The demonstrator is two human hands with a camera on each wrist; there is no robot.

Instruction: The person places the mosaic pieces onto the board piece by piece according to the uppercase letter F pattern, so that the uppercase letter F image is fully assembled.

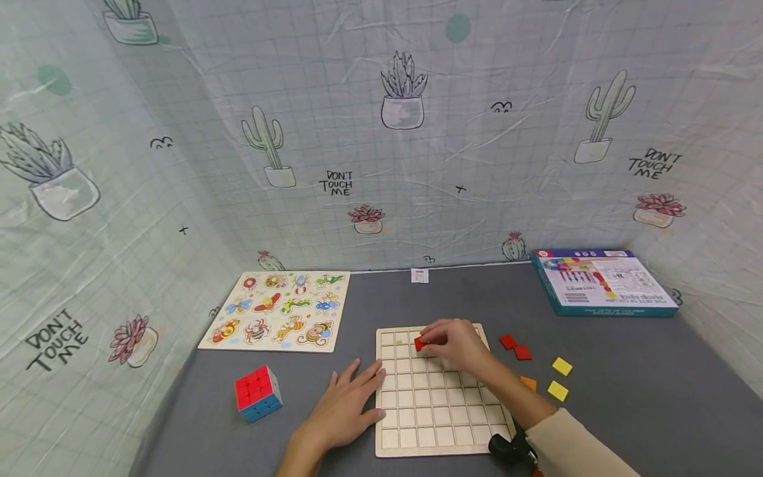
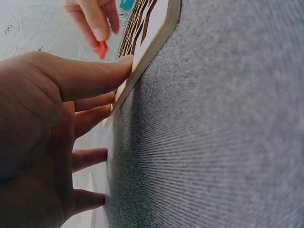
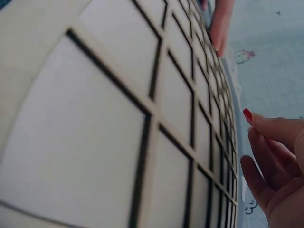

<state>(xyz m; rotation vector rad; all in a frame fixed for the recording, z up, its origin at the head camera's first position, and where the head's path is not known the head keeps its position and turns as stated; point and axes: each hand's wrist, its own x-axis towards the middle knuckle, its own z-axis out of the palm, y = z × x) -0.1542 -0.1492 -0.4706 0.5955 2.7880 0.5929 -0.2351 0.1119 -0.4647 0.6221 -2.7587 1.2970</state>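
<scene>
Seating a red tile in a gridded board, as the step in hand appears to be. The right hand [image 1: 456,341] pinches the red tile [image 1: 420,344] between thumb and fingertips, over the far rows of the wooden board [image 1: 408,399], left of the board's middle; whether the tile touches the wood cannot be settled from these views. The left hand [image 1: 346,405] lies spread, gripping nothing, its thumb and nearest fingertips against the board's left edge. Two loose red tiles [image 1: 522,352], two yellow tiles [image 1: 558,391] and a partly hidden orange tile [image 1: 528,383] lie on the desk [image 1: 632,371] to the right of the board. Good practice would be to hold the tile by opposite edges, turn its sides parallel to the raised grid lines, and lower it flat into a single cell, releasing only once it sits level. Steady pressure from the left hand should keep the board from sliding. A tile let go askew would probably lodge on a ridge; a light fingertip press should then settle it.
</scene>
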